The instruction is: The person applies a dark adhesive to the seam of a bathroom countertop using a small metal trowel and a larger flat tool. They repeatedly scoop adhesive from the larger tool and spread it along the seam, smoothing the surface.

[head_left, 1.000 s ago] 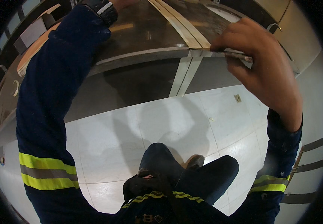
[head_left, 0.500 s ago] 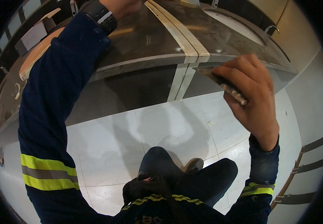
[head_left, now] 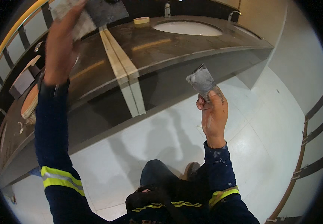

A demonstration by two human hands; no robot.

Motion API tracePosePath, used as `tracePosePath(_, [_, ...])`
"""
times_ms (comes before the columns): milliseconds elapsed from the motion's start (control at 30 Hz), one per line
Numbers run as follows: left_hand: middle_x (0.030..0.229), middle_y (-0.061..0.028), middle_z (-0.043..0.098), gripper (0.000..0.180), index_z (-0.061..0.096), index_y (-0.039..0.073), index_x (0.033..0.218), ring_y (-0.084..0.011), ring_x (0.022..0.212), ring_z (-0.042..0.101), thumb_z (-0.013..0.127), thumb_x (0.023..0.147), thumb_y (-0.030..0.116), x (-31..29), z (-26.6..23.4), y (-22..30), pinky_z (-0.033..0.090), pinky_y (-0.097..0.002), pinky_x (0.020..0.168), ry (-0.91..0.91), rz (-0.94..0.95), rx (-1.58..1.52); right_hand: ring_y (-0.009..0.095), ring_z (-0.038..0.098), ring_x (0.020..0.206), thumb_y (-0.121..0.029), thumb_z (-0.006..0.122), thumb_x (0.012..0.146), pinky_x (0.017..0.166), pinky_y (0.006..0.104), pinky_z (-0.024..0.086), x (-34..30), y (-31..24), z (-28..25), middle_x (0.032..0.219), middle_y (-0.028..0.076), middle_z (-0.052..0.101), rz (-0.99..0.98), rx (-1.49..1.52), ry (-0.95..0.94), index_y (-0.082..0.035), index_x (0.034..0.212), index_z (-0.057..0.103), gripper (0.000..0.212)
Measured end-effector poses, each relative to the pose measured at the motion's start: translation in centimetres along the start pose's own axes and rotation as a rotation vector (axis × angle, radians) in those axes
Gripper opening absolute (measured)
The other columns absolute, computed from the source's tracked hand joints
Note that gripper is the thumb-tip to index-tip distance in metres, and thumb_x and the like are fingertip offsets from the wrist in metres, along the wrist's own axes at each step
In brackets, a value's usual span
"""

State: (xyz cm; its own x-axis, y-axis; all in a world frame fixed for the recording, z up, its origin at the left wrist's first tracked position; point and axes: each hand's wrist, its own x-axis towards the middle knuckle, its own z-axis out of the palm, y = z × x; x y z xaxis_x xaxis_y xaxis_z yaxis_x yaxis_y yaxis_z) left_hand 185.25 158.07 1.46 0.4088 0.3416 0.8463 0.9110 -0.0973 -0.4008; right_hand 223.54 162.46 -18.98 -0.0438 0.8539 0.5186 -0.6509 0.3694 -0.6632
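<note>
My right hand is closed on a putty knife, a flat grey metal blade smeared with residue, held up in front of the counter's edge. My left hand, blurred by motion, is raised at the upper left. It grips a flat board with pale and dark grey areas, cut off by the top edge. Beneath them, two pale strips of masking tape flank a dark seam in the brown stone counter. The tape runs over the counter's edge and down its front.
A roll of tape lies by an oval white sink with a faucet behind it. At the left a box stands beside a round tan piece. White floor tiles extend below.
The view has shifted, so the taped seam now sits further left. My right hand has turned the putty knife blade upward. My left hand has moved left, and its board has come into view.
</note>
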Motion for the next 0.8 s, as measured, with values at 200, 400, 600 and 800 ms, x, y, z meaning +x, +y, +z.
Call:
tracePosePath(200, [0.139,-0.0178,0.061,0.054,0.052,0.002,0.145,-0.03,0.128,0.06,0.064,0.093,0.005,-9.3,-2.1,23.8,0.048,-0.0411,0.109,0.243,-1.155,-1.396,0.013,0.062,0.086,-0.017,0.064,0.103,0.07,0.0276,0.048,-2.1,-0.6,-1.0,0.1,0.006,0.067,0.172,0.042,0.142,0.001,0.124,0.062,0.028])
tracePosePath(400, [0.137,-0.0078,0.061,0.041,0.049,0.005,0.143,-0.0234,0.128,0.058,0.055,0.108,0.024,-9.1,2.4,34.4,0.044,-0.0412,0.111,0.392,-1.56,-2.152,0.013,0.064,0.093,-0.015,0.062,0.104,0.079,0.0299,0.051,-4.9,-0.2,-0.4,0.109,0.007,0.069,0.141,0.045,0.12,0.003,0.128,0.059,0.03])
tracePosePath(600, [0.133,-0.0082,0.061,0.041,0.047,0.004,0.143,-0.0205,0.124,0.06,0.055,0.108,0.024,-8.5,2.7,35.3,0.047,-0.039,0.108,0.326,-1.668,-2.03,0.014,0.065,0.099,-0.006,0.061,0.102,0.089,0.0307,0.053,-6.5,0.2,-0.2,0.115,0.01,0.069,0.068,-0.055,0.112,0.007,0.135,0.055,0.036])
tracePosePath(800, [0.133,-0.0082,0.061,0.039,0.049,0.004,0.141,-0.0207,0.123,0.061,0.055,0.107,0.022,-8.5,3.5,35.6,0.048,-0.039,0.107,0.304,-1.725,-2.024,0.012,0.063,0.098,0.0,0.062,0.097,0.086,0.0276,0.051,-6.4,-0.2,-2.8,0.112,0.008,0.071,0.017,-0.465,-0.001,0.006,0.13,0.063,0.034])
